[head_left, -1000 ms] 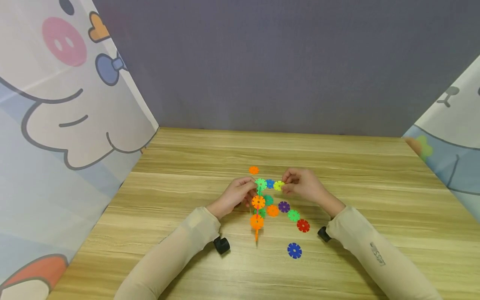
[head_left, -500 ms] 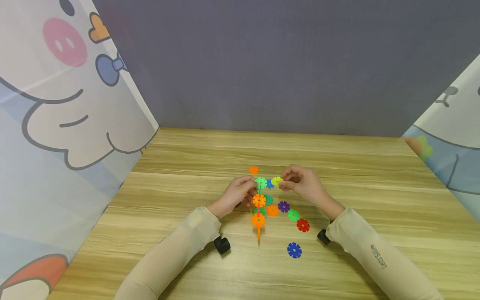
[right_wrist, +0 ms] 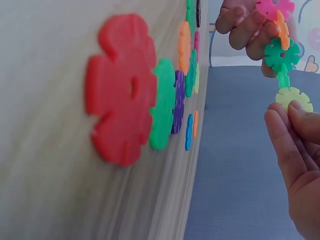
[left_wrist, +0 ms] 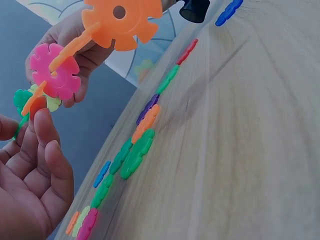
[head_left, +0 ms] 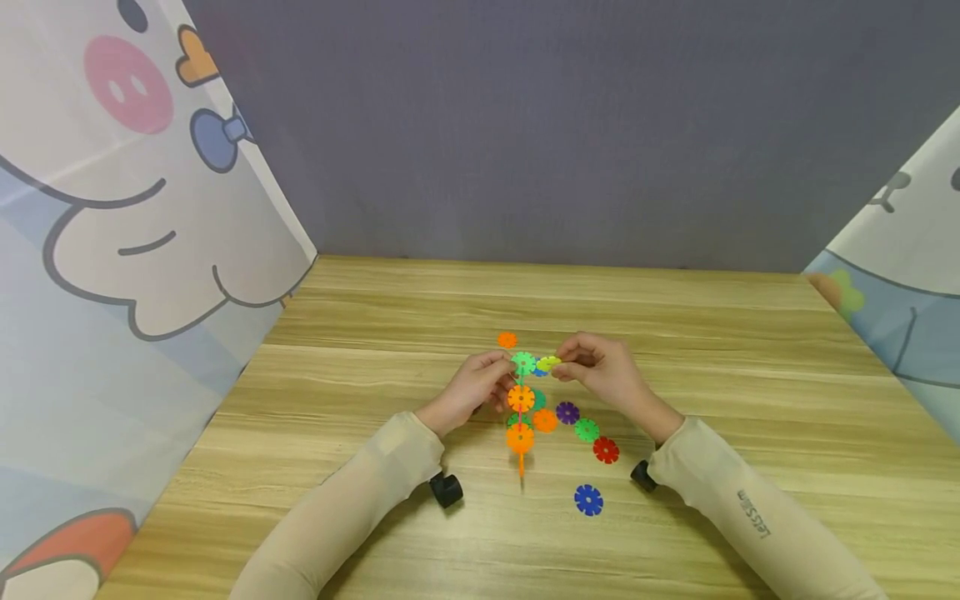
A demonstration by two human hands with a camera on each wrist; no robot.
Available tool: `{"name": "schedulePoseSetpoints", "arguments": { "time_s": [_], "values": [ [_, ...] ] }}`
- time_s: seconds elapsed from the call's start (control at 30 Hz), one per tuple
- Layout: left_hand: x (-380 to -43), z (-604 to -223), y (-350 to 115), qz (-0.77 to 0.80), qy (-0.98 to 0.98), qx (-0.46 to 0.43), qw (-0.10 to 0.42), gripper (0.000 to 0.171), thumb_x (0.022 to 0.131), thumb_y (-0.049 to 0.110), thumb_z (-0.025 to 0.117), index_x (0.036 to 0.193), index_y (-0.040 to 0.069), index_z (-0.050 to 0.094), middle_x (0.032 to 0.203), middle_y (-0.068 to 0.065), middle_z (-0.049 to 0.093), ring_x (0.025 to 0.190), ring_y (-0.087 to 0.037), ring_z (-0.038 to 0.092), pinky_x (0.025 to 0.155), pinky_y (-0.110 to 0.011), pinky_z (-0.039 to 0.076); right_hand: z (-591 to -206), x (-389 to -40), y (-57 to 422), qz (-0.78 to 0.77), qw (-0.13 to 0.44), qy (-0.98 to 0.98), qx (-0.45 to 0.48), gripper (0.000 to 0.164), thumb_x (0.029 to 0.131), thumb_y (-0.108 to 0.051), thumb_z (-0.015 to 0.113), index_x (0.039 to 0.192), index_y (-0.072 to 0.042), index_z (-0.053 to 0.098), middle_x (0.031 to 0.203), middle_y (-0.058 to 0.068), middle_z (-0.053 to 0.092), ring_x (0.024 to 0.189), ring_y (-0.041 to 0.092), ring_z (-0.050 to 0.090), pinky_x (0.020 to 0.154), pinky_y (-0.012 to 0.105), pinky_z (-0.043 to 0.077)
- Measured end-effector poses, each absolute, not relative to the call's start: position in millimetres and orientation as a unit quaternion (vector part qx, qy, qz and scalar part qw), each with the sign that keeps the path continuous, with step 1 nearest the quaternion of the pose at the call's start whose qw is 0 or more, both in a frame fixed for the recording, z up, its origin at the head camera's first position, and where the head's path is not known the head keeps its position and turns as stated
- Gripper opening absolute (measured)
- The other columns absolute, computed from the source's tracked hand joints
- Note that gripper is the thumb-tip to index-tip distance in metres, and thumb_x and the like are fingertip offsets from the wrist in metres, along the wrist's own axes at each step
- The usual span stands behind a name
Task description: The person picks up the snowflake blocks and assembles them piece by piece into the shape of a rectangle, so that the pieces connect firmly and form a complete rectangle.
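Observation:
My left hand (head_left: pixel 480 382) pinches a chain of slotted plastic snowflake discs near its far end, above the table. Along it show a green disc (right_wrist: pixel 281 54), a pink disc (left_wrist: pixel 59 75) and orange discs (head_left: pixel 520 437), some turned edge-on. Between the thumb and fingers of my right hand (head_left: pixel 606 371) is a yellow snowflake disc (right_wrist: pixel 292 95). In the right wrist view the yellow disc's edge meets a light green edge-on disc (right_wrist: pixel 283 77) at the end of the chain. My right fingertips cover the yellow disc's near part.
Loose discs lie flat on the wooden table (head_left: pixel 375 350): purple (head_left: pixel 567 412), light green (head_left: pixel 587 430) and red (head_left: pixel 606 450) in a diagonal row, a dark blue disc (head_left: pixel 588 500) nearer, an orange disc (head_left: pixel 507 340) behind. A grey partition (head_left: pixel 562 142) stands along the back.
The right hand has moved left with the yellow disc, which tilted flatter and came up to the chain's light green disc. The chain's near end has swung slightly right.

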State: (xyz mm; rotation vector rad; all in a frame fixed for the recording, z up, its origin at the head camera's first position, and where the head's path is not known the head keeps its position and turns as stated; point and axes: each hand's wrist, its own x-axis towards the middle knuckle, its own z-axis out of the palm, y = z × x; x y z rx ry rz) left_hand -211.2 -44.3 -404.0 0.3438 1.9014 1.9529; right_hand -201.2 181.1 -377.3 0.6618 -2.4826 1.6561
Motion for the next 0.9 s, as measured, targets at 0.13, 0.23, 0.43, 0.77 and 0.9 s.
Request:
{"name": "schedulePoseSetpoints", "arguments": {
  "time_s": [0.13, 0.23, 0.43, 0.77, 0.9],
  "values": [
    [-210.9, -402.9, -43.3, 0.698, 0.677, 0.121, 0.199, 0.021, 0.101, 0.013, 0.049, 0.083, 0.005, 0.056, 0.069, 0.0, 0.056, 0.055, -0.012, 0.053, 0.049, -0.022, 0.048, -380.1, -200.9, 179.9, 0.543, 0.058, -0.807, 0.225, 0.012, 0.085, 0.01, 0.072, 0.093, 0.003, 0.069, 0.082, 0.014, 0.071, 0.072, 0.022, 0.071, 0.067, 0.041, 0.061],
    [-210.4, -401.8, -42.5, 0.699, 0.676, 0.117, 0.201, 0.02, 0.101, 0.012, 0.049, 0.084, 0.004, 0.056, 0.069, 0.001, 0.056, 0.055, -0.011, 0.053, 0.049, -0.022, 0.048, -381.6, -200.1, 178.7, 0.541, 0.067, -0.806, 0.229, 0.012, 0.085, 0.01, 0.073, 0.093, 0.003, 0.069, 0.084, 0.015, 0.072, 0.073, 0.021, 0.072, 0.068, 0.042, 0.061],
    [-209.8, -400.3, -42.2, 0.701, 0.674, 0.114, 0.203, 0.02, 0.1, 0.01, 0.049, 0.081, 0.008, 0.056, 0.068, 0.001, 0.056, 0.054, -0.011, 0.053, 0.05, -0.022, 0.048, -382.4, -199.5, 176.3, 0.54, 0.065, -0.808, 0.225, 0.013, 0.086, 0.009, 0.072, 0.097, 0.003, 0.069, 0.085, 0.014, 0.073, 0.074, 0.02, 0.072, 0.069, 0.048, 0.06],
    [-209.9, -399.2, -38.2, 0.709, 0.664, 0.121, 0.203, 0.022, 0.099, 0.005, 0.048, 0.079, 0.008, 0.056, 0.068, 0.001, 0.057, 0.054, -0.01, 0.054, 0.05, -0.021, 0.047, -386.2, -200.3, 177.0, 0.543, 0.082, -0.796, 0.254, 0.012, 0.084, 0.013, 0.071, 0.088, 0.002, 0.07, 0.082, 0.014, 0.072, 0.071, 0.02, 0.072, 0.064, 0.044, 0.061],
    [-209.8, -397.8, -35.8, 0.707, 0.671, 0.127, 0.184, 0.022, 0.099, 0.005, 0.048, 0.078, 0.007, 0.054, 0.068, 0.0, 0.056, 0.054, -0.01, 0.053, 0.051, -0.021, 0.047, -385.1, -201.0, 174.9, 0.532, 0.105, -0.796, 0.269, 0.014, 0.083, 0.015, 0.072, 0.084, 0.001, 0.069, 0.079, 0.012, 0.072, 0.068, 0.021, 0.071, 0.061, 0.043, 0.061]
  ]
}}
